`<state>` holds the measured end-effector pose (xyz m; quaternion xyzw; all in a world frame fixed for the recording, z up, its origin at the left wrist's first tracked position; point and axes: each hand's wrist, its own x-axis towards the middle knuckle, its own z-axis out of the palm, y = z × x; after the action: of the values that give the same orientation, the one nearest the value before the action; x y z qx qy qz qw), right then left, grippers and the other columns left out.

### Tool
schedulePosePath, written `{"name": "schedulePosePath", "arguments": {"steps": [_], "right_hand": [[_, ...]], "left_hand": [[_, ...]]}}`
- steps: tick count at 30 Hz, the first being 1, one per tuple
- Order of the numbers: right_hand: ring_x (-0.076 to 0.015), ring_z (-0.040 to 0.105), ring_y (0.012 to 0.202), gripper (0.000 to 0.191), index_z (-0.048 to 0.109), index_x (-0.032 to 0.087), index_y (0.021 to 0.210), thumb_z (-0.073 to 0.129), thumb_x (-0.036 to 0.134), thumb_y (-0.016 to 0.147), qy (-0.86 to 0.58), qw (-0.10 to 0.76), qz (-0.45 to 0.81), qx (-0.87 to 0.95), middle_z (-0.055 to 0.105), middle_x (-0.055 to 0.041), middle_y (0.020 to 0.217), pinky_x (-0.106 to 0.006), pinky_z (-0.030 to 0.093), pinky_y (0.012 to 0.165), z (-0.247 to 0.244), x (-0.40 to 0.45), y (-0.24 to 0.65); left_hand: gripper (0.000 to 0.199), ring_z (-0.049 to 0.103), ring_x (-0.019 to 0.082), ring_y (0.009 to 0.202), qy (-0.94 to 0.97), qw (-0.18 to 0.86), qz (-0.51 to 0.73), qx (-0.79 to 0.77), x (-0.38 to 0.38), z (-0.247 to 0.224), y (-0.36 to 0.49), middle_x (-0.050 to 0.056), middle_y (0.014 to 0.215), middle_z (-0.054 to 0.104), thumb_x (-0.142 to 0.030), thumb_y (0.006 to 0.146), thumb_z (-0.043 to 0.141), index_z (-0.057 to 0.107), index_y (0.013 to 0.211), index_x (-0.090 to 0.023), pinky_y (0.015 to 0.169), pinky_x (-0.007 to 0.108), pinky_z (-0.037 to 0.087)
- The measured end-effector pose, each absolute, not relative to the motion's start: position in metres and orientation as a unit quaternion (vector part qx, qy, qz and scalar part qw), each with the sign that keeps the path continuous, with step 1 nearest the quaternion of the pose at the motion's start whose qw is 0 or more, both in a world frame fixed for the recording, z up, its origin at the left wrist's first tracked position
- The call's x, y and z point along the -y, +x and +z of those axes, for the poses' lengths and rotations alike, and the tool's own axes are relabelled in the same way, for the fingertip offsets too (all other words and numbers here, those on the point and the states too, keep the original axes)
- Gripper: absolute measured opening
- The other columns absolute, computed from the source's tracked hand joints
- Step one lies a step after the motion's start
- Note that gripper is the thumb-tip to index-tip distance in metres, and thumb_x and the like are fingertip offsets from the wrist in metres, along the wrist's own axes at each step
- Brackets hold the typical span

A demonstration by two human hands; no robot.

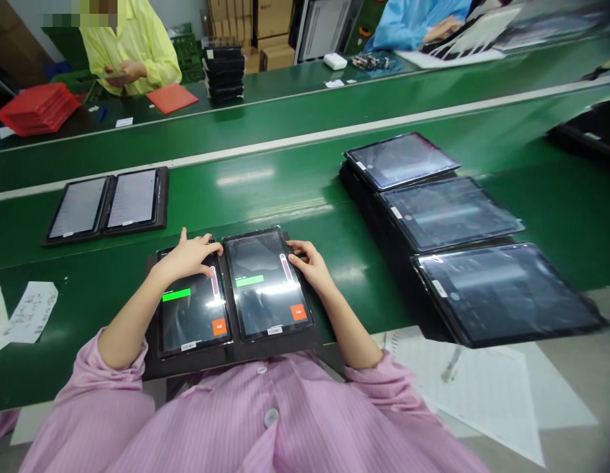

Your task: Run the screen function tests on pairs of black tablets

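Two tablets lie side by side on a dark tray (pixel 206 360) at the bench edge in front of me. Each screen shows a green bar, a volume-like slider and an orange "Fail" box. Over the upper part of the left tablet (pixel 186 325) my left hand (pixel 185 255) is spread, its fingers apart and its fingertips near the tablet's right edge. At the upper right edge of the right tablet (pixel 265 305) rests my right hand (pixel 310 265), thumb and fingers curved along the side, apart from one another. Neither hand lifts anything.
Two more tablets (pixel 132 197) lie in a tray at the back left. Stacked trays with tablets (pixel 447 213) stand on the right. Handwritten paper (pixel 33 312) is at the left, printed sheets (pixel 482 387) at lower right. Across the green bench (pixel 245 177), two people work near red folders (pixel 39 108).
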<state>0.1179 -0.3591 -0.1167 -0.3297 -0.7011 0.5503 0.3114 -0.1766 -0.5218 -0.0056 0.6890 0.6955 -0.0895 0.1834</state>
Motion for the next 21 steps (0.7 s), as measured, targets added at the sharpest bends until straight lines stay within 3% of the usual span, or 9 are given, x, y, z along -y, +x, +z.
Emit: {"name": "schedulePosePath", "arguments": {"steps": [3,6,9,14,21], "right_hand": [[-0.0250,0.057,0.096,0.038,0.068,0.026,0.115,0.066,0.042,0.081,-0.329,0.317,0.554,0.696,0.059,-0.0063,0.110,-0.041,0.053,0.087,-0.120,0.361,0.118],[-0.0259,0.056,0.104,0.040,0.062,0.027,0.122,0.063,0.045,0.085,-0.323,0.326,0.575,0.677,0.058,-0.0059,0.113,-0.046,0.047,0.101,-0.122,0.363,0.119],[-0.0279,0.053,0.113,0.055,0.051,0.029,0.134,0.062,0.053,0.086,-0.319,0.310,0.579,0.683,0.052,-0.0077,0.121,-0.048,0.045,0.106,-0.125,0.365,0.118],[-0.0363,0.039,0.128,0.096,0.031,0.026,0.150,0.074,0.063,0.072,-0.313,0.266,0.486,0.771,0.035,-0.0129,0.131,-0.058,0.035,0.113,-0.129,0.368,0.111],[-0.0385,0.035,0.131,0.103,0.022,0.021,0.152,0.073,0.062,0.072,-0.298,0.252,0.444,0.807,0.031,-0.0154,0.134,-0.059,0.029,0.116,-0.126,0.373,0.110]], "left_hand": [[0.054,0.034,0.038,0.147,0.679,0.200,-0.053,-0.705,0.532,-0.006,-0.182,0.019,0.154,0.043,-0.046,0.088,0.068,0.048,0.134,-0.027,0.109,0.081,0.002],[0.079,0.019,0.036,0.153,0.650,0.215,-0.026,-0.728,0.549,-0.007,-0.189,0.022,0.162,0.030,-0.049,0.088,0.067,0.026,0.152,-0.027,0.108,0.080,-0.006],[0.104,0.010,0.037,0.154,0.627,0.223,-0.046,-0.745,0.562,-0.006,-0.193,0.024,0.165,0.017,-0.051,0.080,0.074,0.011,0.158,-0.026,0.109,0.079,-0.010],[0.125,0.008,0.042,0.153,0.636,0.235,-0.094,-0.729,0.560,0.000,-0.190,0.028,0.164,0.015,-0.051,0.067,0.083,0.004,0.160,-0.023,0.110,0.078,-0.007],[0.124,0.014,0.043,0.152,0.635,0.245,-0.100,-0.726,0.552,0.010,-0.184,0.026,0.163,0.021,-0.047,0.066,0.083,0.006,0.160,-0.022,0.111,0.078,-0.002]]}}
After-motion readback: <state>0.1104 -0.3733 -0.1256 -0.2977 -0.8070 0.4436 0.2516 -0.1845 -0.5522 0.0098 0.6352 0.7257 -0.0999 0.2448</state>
